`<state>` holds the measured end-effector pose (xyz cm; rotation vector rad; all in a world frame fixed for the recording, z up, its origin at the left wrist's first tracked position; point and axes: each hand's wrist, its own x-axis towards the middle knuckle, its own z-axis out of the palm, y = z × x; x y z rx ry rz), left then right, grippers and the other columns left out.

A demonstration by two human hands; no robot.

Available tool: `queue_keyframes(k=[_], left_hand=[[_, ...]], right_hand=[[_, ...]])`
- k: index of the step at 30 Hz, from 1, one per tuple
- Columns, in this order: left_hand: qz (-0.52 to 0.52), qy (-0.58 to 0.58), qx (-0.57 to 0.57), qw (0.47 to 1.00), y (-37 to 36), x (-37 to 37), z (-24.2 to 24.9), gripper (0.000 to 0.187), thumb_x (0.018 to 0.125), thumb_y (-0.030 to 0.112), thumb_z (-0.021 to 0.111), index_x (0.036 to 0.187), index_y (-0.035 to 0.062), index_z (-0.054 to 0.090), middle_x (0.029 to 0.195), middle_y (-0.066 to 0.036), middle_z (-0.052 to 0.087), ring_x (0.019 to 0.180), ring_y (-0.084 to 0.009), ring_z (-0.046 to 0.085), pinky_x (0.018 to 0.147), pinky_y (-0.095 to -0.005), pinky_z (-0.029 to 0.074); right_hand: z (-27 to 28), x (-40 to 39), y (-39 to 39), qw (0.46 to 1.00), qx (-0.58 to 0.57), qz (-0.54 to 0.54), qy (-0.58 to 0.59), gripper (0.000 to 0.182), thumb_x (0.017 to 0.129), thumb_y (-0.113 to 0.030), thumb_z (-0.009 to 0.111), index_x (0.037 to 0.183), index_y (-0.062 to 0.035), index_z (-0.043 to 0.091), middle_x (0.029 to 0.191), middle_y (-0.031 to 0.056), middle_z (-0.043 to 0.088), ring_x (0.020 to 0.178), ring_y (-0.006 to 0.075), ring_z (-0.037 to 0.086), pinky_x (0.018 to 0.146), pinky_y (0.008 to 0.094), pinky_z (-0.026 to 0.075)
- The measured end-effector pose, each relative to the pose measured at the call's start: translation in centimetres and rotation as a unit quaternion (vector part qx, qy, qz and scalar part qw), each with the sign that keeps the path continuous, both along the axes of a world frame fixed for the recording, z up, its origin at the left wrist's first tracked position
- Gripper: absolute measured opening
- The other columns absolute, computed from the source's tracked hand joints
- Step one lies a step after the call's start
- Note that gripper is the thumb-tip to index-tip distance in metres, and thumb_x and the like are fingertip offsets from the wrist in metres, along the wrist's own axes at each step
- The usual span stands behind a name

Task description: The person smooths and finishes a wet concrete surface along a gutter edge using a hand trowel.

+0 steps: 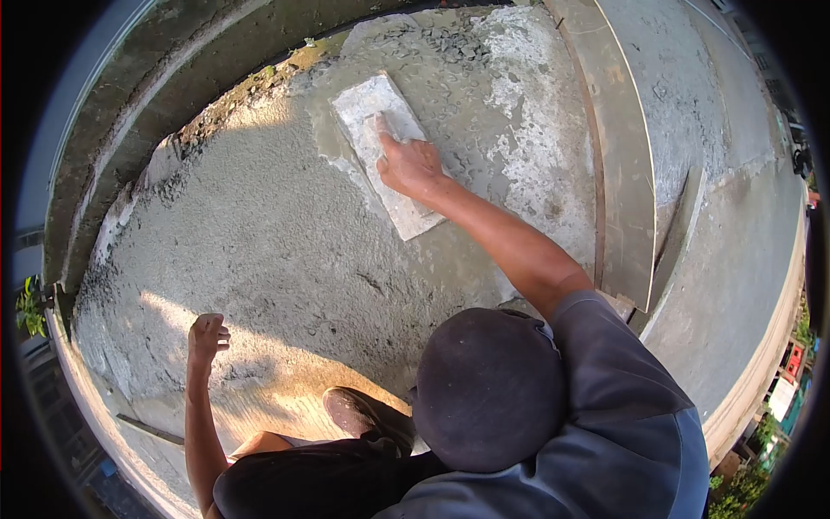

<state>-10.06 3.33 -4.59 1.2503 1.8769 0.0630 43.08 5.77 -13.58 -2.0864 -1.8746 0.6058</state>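
Observation:
My right hand [410,169] is closed on the handle of a pale rectangular float [416,216], with one finger stretched along its back. The float lies flat on wet grey concrete [259,208], near the boundary between a smoother patch and rougher mix. At the lower left, my left hand [207,338] hangs over the concrete, its fingers loosely bent and apart, with nothing visible in them.
A dark cap [489,389] covers the lower middle. A shoe [350,412] rests at the slab's sunlit near part. Curved boards [627,173] border the right side; a low concrete wall [130,104] curves round the left. Loose gravel [454,43] lies at the top.

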Motion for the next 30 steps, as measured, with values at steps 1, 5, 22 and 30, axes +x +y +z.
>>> queue_keyframes(k=[1, 5, 22, 30], left_hand=[[-0.002, -0.002, 0.002, 1.0, 0.1, 0.3, 0.0, 0.035, 0.099, 0.032, 0.059, 0.113, -0.0001, 0.063, 0.086, -0.011, 0.066, 0.078, -0.0204, 0.07, 0.061, -0.0332, 0.059], [-0.056, -0.001, 0.036, 0.998, 0.7, 1.7, 0.3, 0.036, 0.098, 0.032, 0.06, 0.113, -0.0007, 0.063, 0.086, -0.012, 0.067, 0.078, -0.0213, 0.07, 0.061, -0.0336, 0.06], [-0.05, 0.004, 0.044, 0.998, 0.7, 1.3, 0.5, 0.039, 0.098, 0.035, 0.06, 0.114, -0.0003, 0.063, 0.087, -0.013, 0.068, 0.078, -0.0195, 0.07, 0.06, -0.032, 0.059], [-0.006, 0.013, 0.009, 1.0, -0.3, 0.6, 1.3, 0.038, 0.098, 0.034, 0.059, 0.114, -0.0002, 0.063, 0.087, -0.011, 0.067, 0.076, -0.0188, 0.069, 0.061, -0.0328, 0.058]], right_hand=[[-0.1, -1.6, 0.4, 1.0, 0.002, 0.018, 0.004, 0.078, 0.09, -0.029, 0.059, 0.157, -0.0069, 0.024, 0.078, 0.0258, 0.068, 0.075, 0.0418, 0.069, 0.073, 0.0523, 0.054], [-0.3, -3.3, -1.7, 0.997, 0.007, 0.08, -0.019, 0.078, 0.09, -0.028, 0.059, 0.157, -0.0111, 0.024, 0.08, 0.0261, 0.069, 0.075, 0.0425, 0.069, 0.073, 0.0522, 0.054], [3.1, 17.5, -3.2, 0.953, -0.055, -0.255, -0.151, 0.067, 0.09, -0.032, 0.061, 0.149, -0.0086, 0.042, 0.099, 0.0225, 0.073, 0.095, 0.0367, 0.071, 0.086, 0.0472, 0.054], [5.0, 10.6, -11.8, 0.974, -0.058, -0.202, -0.085, 0.075, 0.089, -0.033, 0.061, 0.154, -0.0111, 0.032, 0.084, 0.0239, 0.072, 0.082, 0.0418, 0.07, 0.08, 0.0528, 0.054]])
